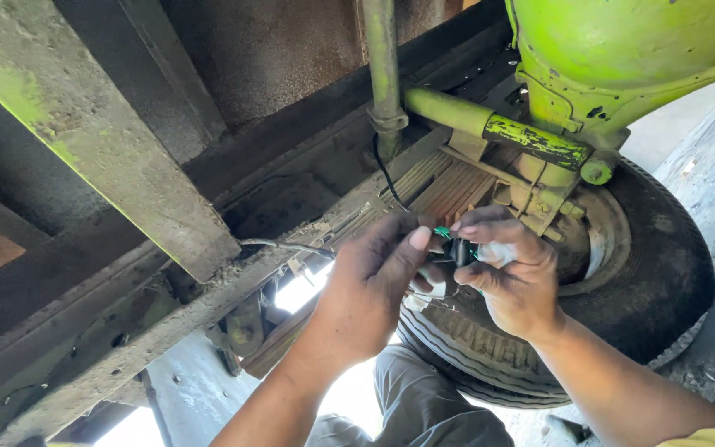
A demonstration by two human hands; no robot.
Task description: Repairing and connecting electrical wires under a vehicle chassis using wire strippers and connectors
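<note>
Head view shows your right hand (516, 277) pinching a small black plastic connector block (462, 250) between thumb and forefinger, a scrap of white tape or cloth tucked under the same fingers, while your left hand (374, 285) closes thumb and fingertips on the near end of that block, where thin green wire ends (442, 233) poke out. Both grips are narrow and tight, so the piece sits between your two hands, just in front of the worn black rubber tyre (664, 290) and below the lime-green painted axle tube (490, 124). By the look of it you are at the joining stage, seating the wires into the block; the next move likely calls for a steady right hand and a fine push or twist from the left. The block's long axis appears roughly upright, tilted slightly, with the green ends pointing up and left toward the rusty steel frame rail (126, 348). A thin grey cable (287, 246) runs along that rail toward your left fingers; whether it joins the block, you cannot tell.
</note>
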